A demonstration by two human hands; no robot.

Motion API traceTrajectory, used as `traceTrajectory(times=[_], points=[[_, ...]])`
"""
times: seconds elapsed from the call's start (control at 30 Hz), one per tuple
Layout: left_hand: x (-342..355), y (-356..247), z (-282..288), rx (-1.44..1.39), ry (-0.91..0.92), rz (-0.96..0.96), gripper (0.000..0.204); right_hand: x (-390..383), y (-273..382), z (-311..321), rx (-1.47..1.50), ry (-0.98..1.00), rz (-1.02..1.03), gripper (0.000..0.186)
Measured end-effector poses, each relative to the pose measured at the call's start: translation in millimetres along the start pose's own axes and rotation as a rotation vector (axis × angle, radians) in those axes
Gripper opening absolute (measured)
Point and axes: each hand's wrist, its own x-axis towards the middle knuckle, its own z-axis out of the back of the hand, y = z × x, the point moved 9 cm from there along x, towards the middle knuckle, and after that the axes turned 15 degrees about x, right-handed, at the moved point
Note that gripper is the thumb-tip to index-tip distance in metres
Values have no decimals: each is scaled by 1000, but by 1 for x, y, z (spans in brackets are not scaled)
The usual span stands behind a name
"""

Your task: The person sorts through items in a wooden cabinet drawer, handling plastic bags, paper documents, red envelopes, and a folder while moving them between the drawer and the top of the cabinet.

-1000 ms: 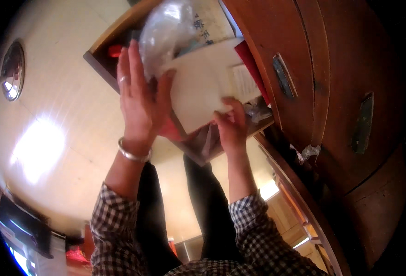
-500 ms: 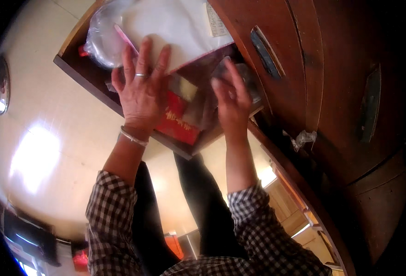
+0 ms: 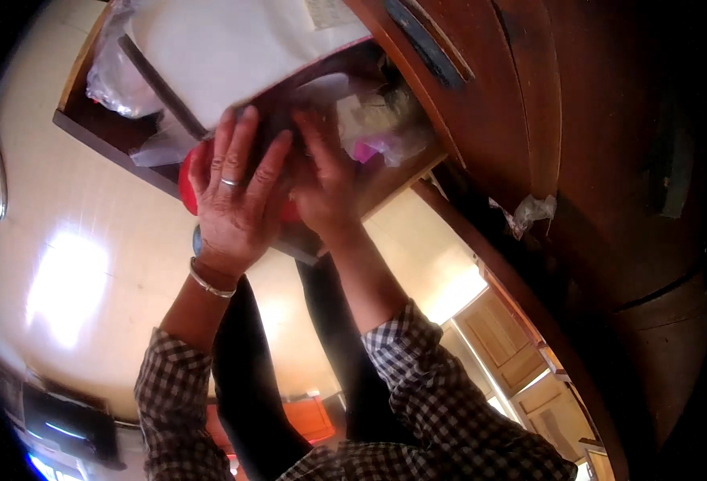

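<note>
My left hand (image 3: 233,196) lies back up over a red item (image 3: 190,184) in the pulled-out wooden drawer (image 3: 71,120), its fingers apart and bent at the tips. Close beside it on the right, my right hand (image 3: 325,188) reaches into the dark part of the drawer, blurred, index finger extended; what its fingertips touch is unclear. Above both hands are a large white sheet-like item (image 3: 233,56) and a dark narrow strip (image 3: 157,80). A clear plastic bag (image 3: 109,80) sits at the left, and pink and clear wrappings (image 3: 385,144) lie to the right.
A dark wooden cabinet front (image 3: 518,104) with recessed handles borders the drawer on the right, with crumpled plastic (image 3: 530,212) caught beside it. My legs (image 3: 249,361) stand below on the pale floor (image 3: 145,240). A dark screen (image 3: 69,421) is at the lower left.
The drawer's contents appear higher and further left in view. My hands have moved closer together; the right one shifted left, and both now sit over the red item near the drawer's front.
</note>
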Motion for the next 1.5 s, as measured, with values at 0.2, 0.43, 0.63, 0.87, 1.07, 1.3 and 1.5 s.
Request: traceTrajectory(times=[0.2, 0.43, 0.63, 0.87, 1.07, 1.3, 1.5], points=[[9, -4, -32, 191, 138, 125, 69, 2, -15, 17, 38, 151, -223, 26], [30, 16, -44, 266, 146, 154, 79, 43, -35, 91, -561, -112, -57, 22], [31, 13, -37, 283, 55, 133, 74, 47, -71, 82, -787, 196, -315, 29], [32, 18, -39, 334, 24, 96, 77, 38, -66, 77, -1062, 347, -165, 23], [34, 16, -39, 378, 82, 107, 68, 40, -83, 84, -1076, 411, -541, 20], [31, 4, -32, 368, 94, 6, 65, 4, -40, 60, -432, 54, -32, 27], [36, 5, -29, 373, 235, 22, 72, -7, -11, 20, 173, -310, -355, 40]])
